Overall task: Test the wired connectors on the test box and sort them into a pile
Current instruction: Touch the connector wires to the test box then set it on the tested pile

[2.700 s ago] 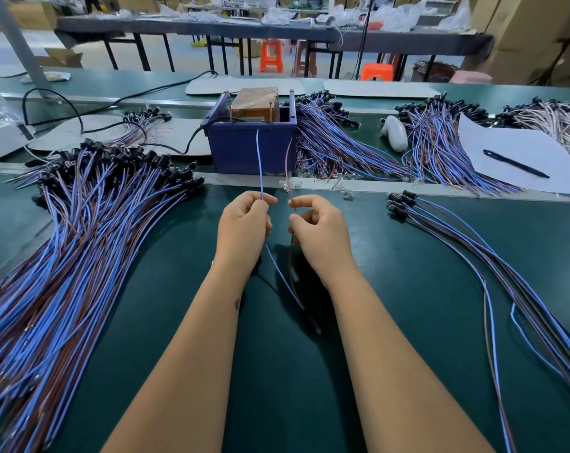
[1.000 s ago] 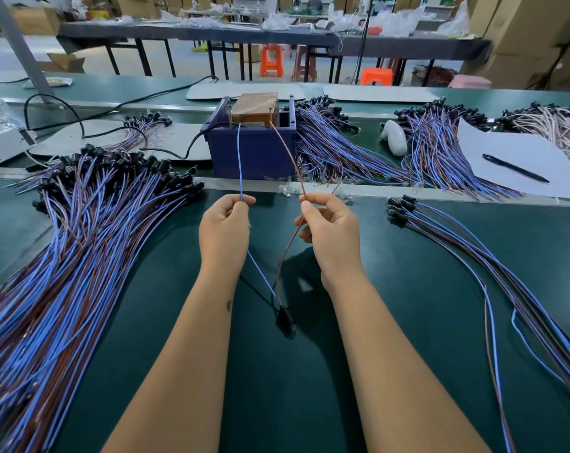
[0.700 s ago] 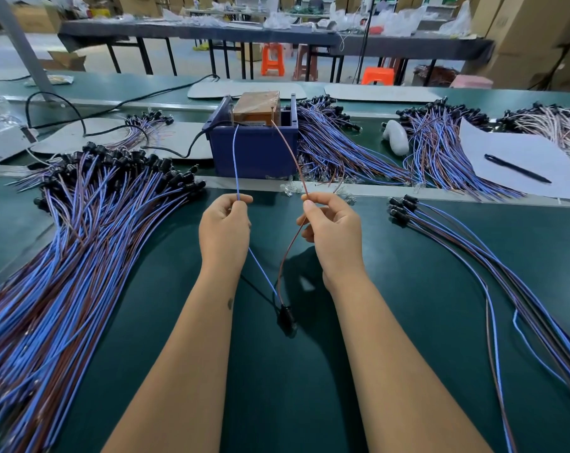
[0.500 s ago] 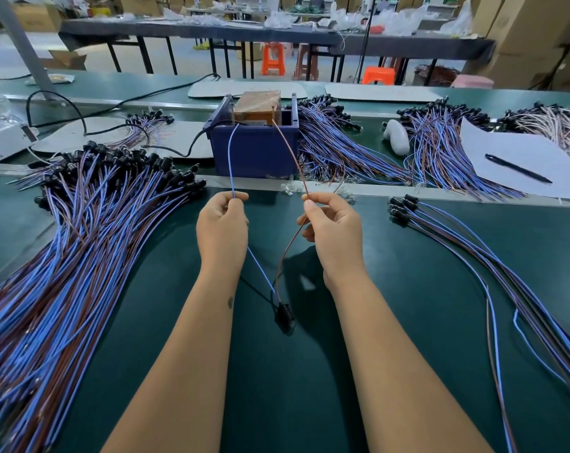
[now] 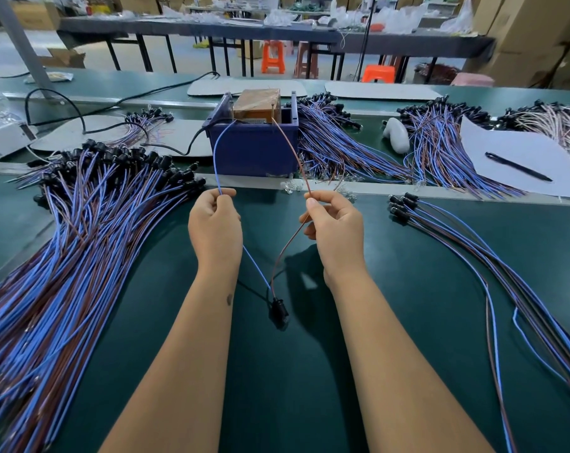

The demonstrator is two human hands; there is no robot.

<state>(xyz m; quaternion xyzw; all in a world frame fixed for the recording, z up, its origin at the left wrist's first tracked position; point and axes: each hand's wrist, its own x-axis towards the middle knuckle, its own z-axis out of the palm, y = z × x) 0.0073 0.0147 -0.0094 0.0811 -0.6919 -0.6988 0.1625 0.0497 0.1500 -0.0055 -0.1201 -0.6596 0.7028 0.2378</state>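
The left hand (image 5: 215, 223) pinches the blue wire (image 5: 216, 152); the right hand (image 5: 334, 227) pinches the brown wire (image 5: 293, 152). Both wires reach the test box (image 5: 254, 138) ahead. Their black connector (image 5: 278, 310) hangs below, between the wrists.

We find no readable text, label, brand, number or sign anywhere on the green table (image 5: 408, 289) before us.

both hands, left (image 5: 215, 223) and right (image 5: 334, 228), raised side by side, fingertips pinched, forearms outstretched.

blue wire (image 5: 215, 158) | brown wire (image 5: 290, 148) | black connector (image 5: 278, 309) | green table (image 5: 293, 371)
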